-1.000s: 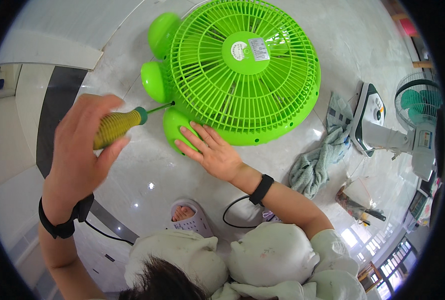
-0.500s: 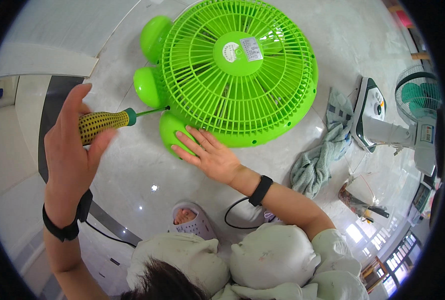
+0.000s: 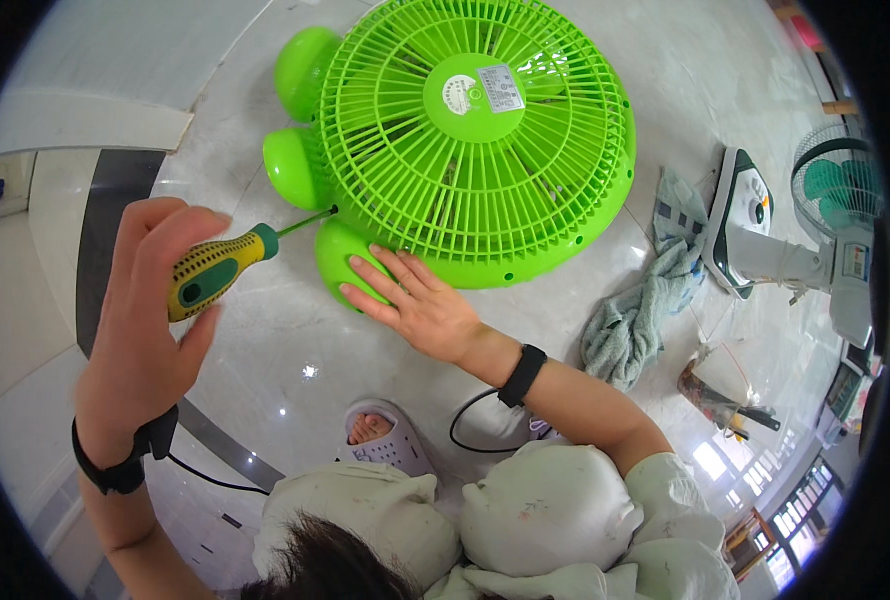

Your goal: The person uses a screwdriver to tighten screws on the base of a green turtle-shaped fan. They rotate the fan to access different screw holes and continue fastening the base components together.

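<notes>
A bright green round fan housing (image 3: pixel 475 122) lies on the floor, its slatted back grille facing up. Rounded green knobs stick out along its left side. My left hand (image 3: pixel 140 325) is loosely closed round the handle of a yellow and green screwdriver (image 3: pixel 223 268). The shaft points up and right, its tip at a dark hole in the rim between two knobs. My right hand (image 3: pixel 427 312) rests flat with fingers spread on the nearest green knob (image 3: pixel 341 262) and the rim edge beside it.
Right of the fan lies a crumpled grey-green cloth (image 3: pixel 630 325). Beyond it a white standing fan (image 3: pixel 777 258) with green blades lies on its side. A clear bag with tools (image 3: pixel 720 395) is near the right. A white cabinet (image 3: pixel 85 125) stands at far left.
The screwdriver handle has turned, so its green patch now faces up. My left fingers have shifted around it. The tip stays at the hole, and my right hand keeps its place.
</notes>
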Tool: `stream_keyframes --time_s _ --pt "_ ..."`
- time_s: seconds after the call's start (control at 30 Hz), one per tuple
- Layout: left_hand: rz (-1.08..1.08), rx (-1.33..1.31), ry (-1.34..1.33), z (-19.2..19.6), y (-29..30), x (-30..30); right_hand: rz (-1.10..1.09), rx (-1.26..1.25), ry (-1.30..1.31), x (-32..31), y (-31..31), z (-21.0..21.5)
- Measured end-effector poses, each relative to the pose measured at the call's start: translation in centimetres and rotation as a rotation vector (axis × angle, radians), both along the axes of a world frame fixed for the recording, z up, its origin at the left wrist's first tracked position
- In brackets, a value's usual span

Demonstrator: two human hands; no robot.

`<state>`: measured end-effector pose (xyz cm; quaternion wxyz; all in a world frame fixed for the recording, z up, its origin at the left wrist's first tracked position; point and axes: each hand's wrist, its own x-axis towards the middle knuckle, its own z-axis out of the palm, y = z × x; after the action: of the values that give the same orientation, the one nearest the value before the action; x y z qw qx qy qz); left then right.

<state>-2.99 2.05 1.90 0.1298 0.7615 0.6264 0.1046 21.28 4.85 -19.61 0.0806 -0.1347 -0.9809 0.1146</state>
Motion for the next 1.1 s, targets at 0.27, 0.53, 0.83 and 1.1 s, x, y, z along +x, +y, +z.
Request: stream_keyframes --time_s 0.27,0.53,0.83,1.1 --pt "0.234 0.071 -0.110 -1.8 -0.3 0.1 0.000 0.037 0.007 0.0 0.0 -0.2" --pt "0.097 -0.082 0.092 0.0 1.0 0.5 -0.007 -0.089 0.094 0.0 -0.2 -0.4" --pt "-0.052 -0.042 0.007 -0.5 0.3 -0.2 0.008 -0.107 0.067 -0.4 -0.2 -0.6" --pt "-0.003 0.062 -0.223 -1.1 0.1 -1.2 -0.022 -0.098 0.113 -0.6 -0.5 -1.1"
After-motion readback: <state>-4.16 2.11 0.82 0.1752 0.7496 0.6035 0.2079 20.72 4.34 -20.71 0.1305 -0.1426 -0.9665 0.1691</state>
